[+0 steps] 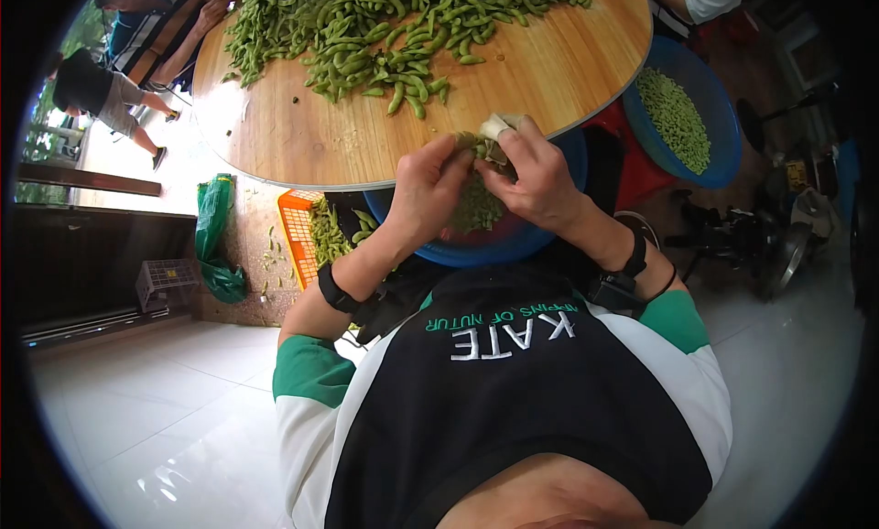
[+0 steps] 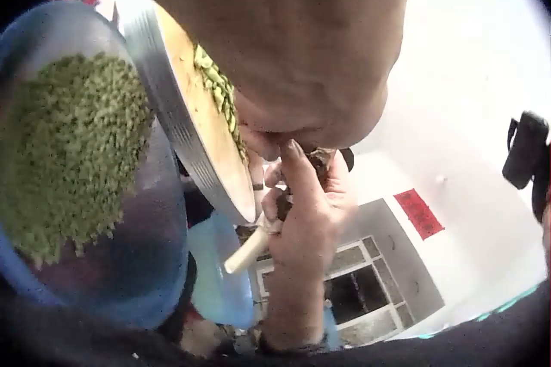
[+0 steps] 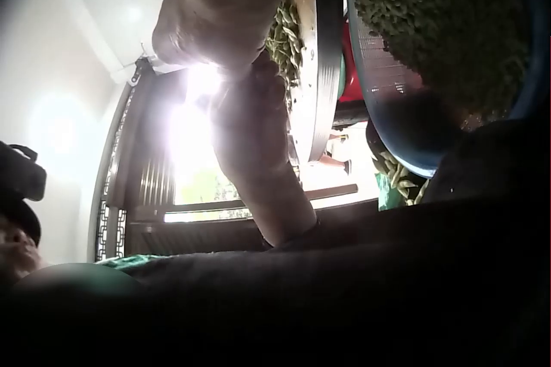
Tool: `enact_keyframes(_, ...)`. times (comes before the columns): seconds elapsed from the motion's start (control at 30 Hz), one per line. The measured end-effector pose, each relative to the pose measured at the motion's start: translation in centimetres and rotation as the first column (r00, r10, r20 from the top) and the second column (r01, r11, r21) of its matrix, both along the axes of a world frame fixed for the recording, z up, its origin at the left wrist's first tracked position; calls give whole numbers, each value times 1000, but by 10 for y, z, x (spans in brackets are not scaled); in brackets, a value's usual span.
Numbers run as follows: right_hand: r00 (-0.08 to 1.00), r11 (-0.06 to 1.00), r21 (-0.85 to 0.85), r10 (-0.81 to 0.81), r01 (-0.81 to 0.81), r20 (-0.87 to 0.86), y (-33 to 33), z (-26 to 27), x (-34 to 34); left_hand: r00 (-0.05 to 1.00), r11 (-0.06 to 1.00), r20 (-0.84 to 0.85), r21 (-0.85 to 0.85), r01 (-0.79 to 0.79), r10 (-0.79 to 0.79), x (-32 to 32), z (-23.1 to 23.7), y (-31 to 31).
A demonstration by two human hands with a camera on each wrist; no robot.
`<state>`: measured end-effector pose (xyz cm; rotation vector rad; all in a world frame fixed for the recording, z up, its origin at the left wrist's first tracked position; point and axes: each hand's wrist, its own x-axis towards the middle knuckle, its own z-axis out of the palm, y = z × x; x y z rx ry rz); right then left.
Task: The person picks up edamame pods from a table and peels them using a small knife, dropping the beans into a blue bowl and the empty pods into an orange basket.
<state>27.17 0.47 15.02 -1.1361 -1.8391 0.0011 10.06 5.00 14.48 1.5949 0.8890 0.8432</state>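
Both hands meet over a blue basin of shelled green beans, close to the table's near edge. My left hand pinches green soybean pods between thumb and fingers. From the other side, my right hand grips the same small bunch, its fingers curled in. A white cover sits on a right-hand finger, also standing out in the left wrist view. Fingers hide most of the pods. A large heap of pods lies on the round wooden table.
A second blue basin with shelled beans stands at the right. An orange crate of pods is below the table at left, next to a green bag. Other people are around the table's far side.
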Motion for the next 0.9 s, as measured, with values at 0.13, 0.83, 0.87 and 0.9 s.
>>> enact_keyframes(0.13, 998, 997, -73, -4, 9, 60, -3, -2, -1, 996, 998, -64, 13, 59, -58, -2, -5, -3)
enact_keyframes(0.83, 959, 905, -328, 227, -272, -167, -15, -30, 9, 530, 861, -832, 382, 336, 163, -106, 43, -14)
enact_keyframes(0.87, 947, 871, -384, 237, -305, -216, -15, -30, 6, 547, 861, -811, 418, 290, 209, -107, 45, -8)
enact_keyframes(0.9, 946, 871, -381, 242, -310, -218, -14, -27, 3, 649, 839, -691, 524, 146, 319, -97, 44, -3)
